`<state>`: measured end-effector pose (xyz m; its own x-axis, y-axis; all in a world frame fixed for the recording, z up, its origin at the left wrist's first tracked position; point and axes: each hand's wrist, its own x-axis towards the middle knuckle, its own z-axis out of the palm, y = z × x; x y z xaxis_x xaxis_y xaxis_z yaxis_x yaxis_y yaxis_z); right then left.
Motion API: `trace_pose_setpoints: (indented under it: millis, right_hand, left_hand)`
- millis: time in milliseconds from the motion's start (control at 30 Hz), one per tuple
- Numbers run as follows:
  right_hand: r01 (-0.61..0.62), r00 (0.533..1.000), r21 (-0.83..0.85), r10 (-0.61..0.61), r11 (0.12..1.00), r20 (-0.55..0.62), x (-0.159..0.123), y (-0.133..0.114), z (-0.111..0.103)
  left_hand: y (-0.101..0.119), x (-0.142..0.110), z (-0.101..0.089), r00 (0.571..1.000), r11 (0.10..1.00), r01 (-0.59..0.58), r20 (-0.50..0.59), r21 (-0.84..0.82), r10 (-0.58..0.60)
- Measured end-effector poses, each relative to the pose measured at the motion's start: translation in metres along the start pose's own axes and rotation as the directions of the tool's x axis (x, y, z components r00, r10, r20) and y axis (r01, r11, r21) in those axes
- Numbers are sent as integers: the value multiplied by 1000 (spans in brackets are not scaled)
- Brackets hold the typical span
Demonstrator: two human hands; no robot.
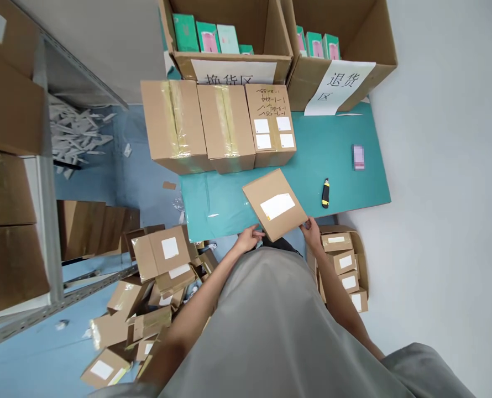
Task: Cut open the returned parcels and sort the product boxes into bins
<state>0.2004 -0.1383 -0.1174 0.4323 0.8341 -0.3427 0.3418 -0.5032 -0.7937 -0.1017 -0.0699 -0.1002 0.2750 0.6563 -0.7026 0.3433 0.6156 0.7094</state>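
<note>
A small cardboard box (285, 221) with a white label on its top is tilted over the front edge of the teal-covered table (337, 143). My right hand (311, 232) grips its right corner, thumb on the near edge. Beside the box's lower left side is my left hand (249, 239), its fingers stretched toward the box; whether they touch it is unclear. A black and yellow utility knife (325, 193) lies on the table to the right of the box.
Three taped cartons (225, 124) stand behind the box. Two large open bins (229, 58) hold green boxes at the back. Discarded boxes (163, 254) are heaped on the floor at left, near a metal shelf (51, 221). A carton of parcels (362, 254) sits at right. A small pinkish item (358, 157) lies on the table.
</note>
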Motion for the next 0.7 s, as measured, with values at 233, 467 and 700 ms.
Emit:
trace_pose_setpoints:
  millis: [233, 467, 700]
  right_hand:
    - [-186, 948, 75, 159, 980, 276, -39, 9, 16]
    - [-193, 863, 122, 110, 974, 493, -40, -6, 40]
    - [-112, 958, 185, 57, 976, 280, -7, -7, 7]
  left_hand:
    - [61, 84, -64, 944, 982, -183, -272, 41, 187]
    - [93, 97, -64, 973, 986, -132, -178, 102, 148]
    - [44, 37, -59, 966, 998, -59, -253, -22, 52]
